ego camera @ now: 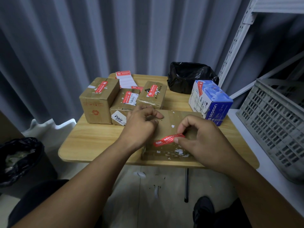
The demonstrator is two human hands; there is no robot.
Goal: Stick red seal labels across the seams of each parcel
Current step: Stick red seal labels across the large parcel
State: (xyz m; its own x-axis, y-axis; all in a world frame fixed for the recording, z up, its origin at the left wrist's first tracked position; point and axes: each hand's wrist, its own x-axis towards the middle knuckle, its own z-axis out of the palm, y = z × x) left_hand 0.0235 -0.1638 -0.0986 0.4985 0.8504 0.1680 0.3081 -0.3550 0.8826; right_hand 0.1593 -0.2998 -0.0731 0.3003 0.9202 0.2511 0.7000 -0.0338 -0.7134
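My right hand [202, 139] pinches red seal label [166, 140], strip lying leftward across parcel [179, 119] at table [98, 145] front edge; left hand [141, 124] curled empty, bracing.

Red seal label [166, 140] pinched in right hand [202, 140] over flat brown cardboard parcel [174, 119]; left hand [141, 125] fisted on parcel's left

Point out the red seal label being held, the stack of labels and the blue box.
red seal label [165, 141]: head view, printed middle
stack of labels [126, 82]: head view, white folded sheets
blue box [217, 111]: head view, lettered side face
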